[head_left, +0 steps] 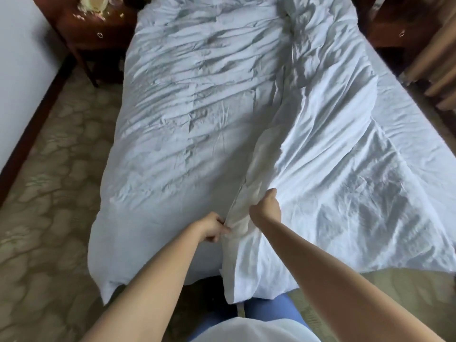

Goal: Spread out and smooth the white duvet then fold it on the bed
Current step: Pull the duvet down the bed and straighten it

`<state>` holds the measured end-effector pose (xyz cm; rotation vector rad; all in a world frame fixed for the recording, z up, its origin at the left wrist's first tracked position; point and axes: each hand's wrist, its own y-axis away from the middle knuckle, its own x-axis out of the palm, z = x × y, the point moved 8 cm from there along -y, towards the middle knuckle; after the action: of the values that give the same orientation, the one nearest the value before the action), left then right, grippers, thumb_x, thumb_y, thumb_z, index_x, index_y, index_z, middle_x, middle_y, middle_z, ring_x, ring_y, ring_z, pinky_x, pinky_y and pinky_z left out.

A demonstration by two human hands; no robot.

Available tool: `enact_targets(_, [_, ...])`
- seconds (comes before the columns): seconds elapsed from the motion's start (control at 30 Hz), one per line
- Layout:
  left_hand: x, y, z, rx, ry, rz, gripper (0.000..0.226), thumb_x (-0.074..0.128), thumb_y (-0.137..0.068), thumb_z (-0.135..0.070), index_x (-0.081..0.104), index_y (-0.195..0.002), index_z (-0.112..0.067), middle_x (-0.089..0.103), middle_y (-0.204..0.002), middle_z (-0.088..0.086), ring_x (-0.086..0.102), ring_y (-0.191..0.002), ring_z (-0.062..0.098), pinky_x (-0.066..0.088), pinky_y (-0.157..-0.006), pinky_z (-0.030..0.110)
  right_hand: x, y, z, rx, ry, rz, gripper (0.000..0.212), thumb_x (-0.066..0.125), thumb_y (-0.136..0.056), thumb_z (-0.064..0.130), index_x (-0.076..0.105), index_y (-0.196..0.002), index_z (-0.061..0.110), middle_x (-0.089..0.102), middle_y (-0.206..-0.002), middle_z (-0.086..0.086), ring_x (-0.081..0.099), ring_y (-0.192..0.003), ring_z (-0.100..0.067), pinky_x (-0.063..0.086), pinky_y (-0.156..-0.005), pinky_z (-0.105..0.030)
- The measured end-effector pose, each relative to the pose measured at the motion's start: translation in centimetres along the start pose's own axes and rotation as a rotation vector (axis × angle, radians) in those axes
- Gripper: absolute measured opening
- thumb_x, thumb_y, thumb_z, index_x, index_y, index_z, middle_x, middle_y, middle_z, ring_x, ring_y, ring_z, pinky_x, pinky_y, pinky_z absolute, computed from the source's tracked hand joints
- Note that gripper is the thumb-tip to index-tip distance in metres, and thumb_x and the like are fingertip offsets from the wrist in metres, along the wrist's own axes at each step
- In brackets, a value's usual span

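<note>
The white duvet lies wrinkled over the whole bed, seen from its foot. A raised ridge of bunched fabric runs up the middle from the near edge, and the right half lies over the left along it. My left hand pinches the ridge from the left near the foot of the bed. My right hand grips the same fold from the right, a little farther up. Both arms reach forward from the bottom of the view.
A dark wooden nightstand stands at the far left by the wall, another dark cabinet at the far right. Patterned carpet surrounds the bed. My legs in blue stand against the bed's foot.
</note>
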<state>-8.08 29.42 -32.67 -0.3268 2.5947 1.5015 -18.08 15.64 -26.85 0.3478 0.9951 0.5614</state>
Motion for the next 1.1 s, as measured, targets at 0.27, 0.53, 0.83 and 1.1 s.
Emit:
enact_targets(0.27, [-3.0, -1.0, 0.2, 0.059, 0.03, -0.221, 0.015, 0.055, -0.091, -0.011, 0.058, -0.08, -0.02, 0.06, -0.08, 0.008, 0.051, -0.07, 0.02, 0.035, -0.052, 0.022, -0.9, 2.9, 1.0, -0.05, 0.052, -0.225, 0.017, 0.034, -0.095, 0.018, 0.04, -0.108, 0.011, 0.064, -0.097, -0.013, 0.051, -0.078, -0.031, 0.035, -0.068, -0.033])
enact_targets(0.53, [-2.9, -1.7, -6.7, 0.152, 0.53, -0.086, 0.021, 0.058, -0.093, -0.032, 0.061, -0.1, -0.013, 0.062, -0.076, 0.005, 0.056, -0.061, 0.016, 0.046, -0.056, 0.025, 1.0, 4.1, 0.5, -0.132, 0.009, -0.004, 0.021, 0.045, -0.071, -0.002, 0.033, -0.082, 0.012, 0.043, -0.072, 0.0, 0.047, -0.07, -0.025, 0.04, -0.054, -0.031])
enact_targets(0.83, [-6.5, -1.0, -11.5, 0.437, 0.457, -0.509, 0.006, 0.066, -0.085, -0.008, 0.068, -0.08, -0.006, 0.058, -0.059, 0.001, 0.051, -0.056, 0.009, 0.039, -0.053, 0.018, 2.3, 4.4, -0.6, -0.197, -0.046, 0.241, 0.023, 0.053, -0.077, 0.004, 0.037, -0.087, 0.016, 0.045, -0.078, 0.002, 0.041, -0.06, -0.013, 0.032, -0.046, -0.022])
enact_targets(1.1, [-5.9, -4.8, -8.0, 0.237, 0.209, -0.497, 0.011, 0.057, -0.09, -0.018, 0.058, -0.097, -0.009, 0.058, -0.092, 0.01, 0.051, -0.082, 0.019, 0.038, -0.064, 0.026, 5.8, 3.3, -3.0, -0.146, 0.05, 0.397, 0.038, 0.044, -0.087, 0.01, 0.046, -0.124, 0.019, 0.062, -0.1, -0.002, 0.054, -0.08, -0.017, 0.047, -0.07, -0.028])
